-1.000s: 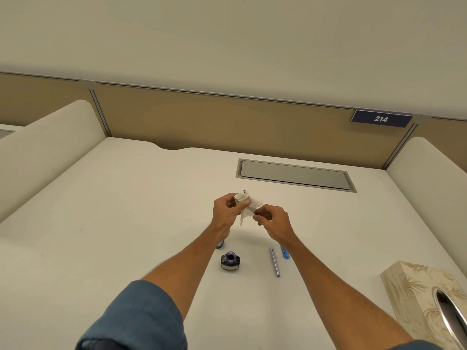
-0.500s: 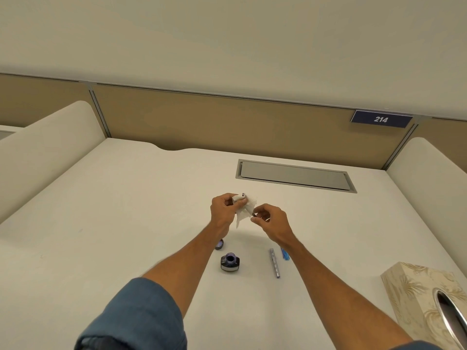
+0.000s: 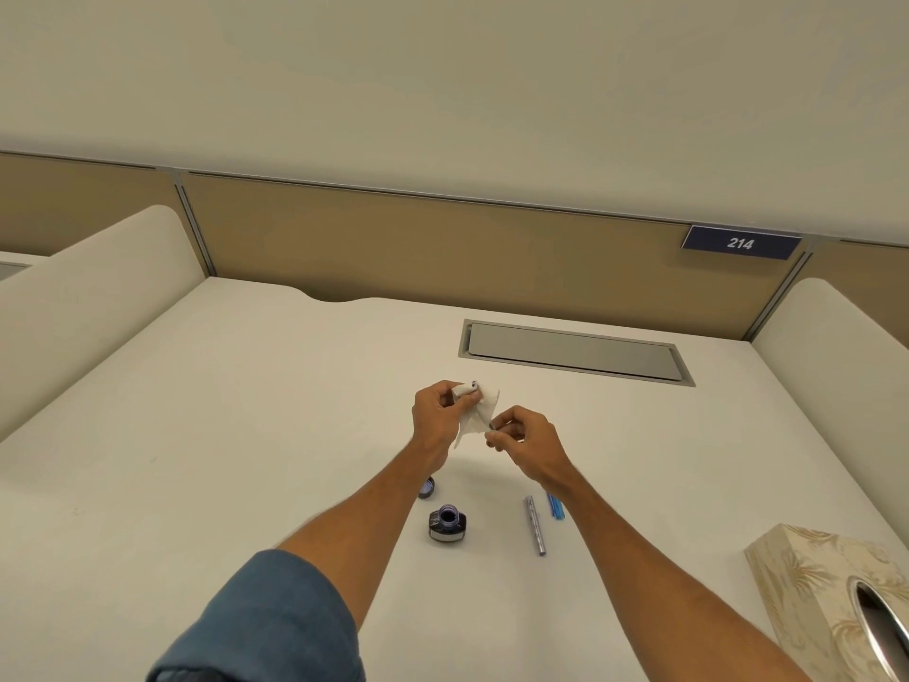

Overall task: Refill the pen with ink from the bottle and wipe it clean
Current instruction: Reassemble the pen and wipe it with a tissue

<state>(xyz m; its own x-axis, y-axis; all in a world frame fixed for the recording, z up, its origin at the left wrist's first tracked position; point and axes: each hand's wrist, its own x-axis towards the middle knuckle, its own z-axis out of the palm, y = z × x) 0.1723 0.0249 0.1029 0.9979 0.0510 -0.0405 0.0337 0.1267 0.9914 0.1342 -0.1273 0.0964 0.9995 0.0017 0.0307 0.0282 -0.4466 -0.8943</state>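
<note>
The left hand [image 3: 440,415] pinches the tissue [image 3: 472,423] around one end of the pen [image 3: 473,384], and the right hand [image 3: 521,435] grips the other end, probably to keep it steady for wiping. The open bottle [image 3: 446,523] stands on the tabletop [image 3: 246,435] at 6 o'clock from the hands, the barrel [image 3: 535,524] at 5 o'clock, safely apart

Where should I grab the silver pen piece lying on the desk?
Probably pinch the silver pen piece at its near half, from above, fingers across its narrow width: it lies flat, pointing away, and the blue piece crowds its far end's right side.
</note>
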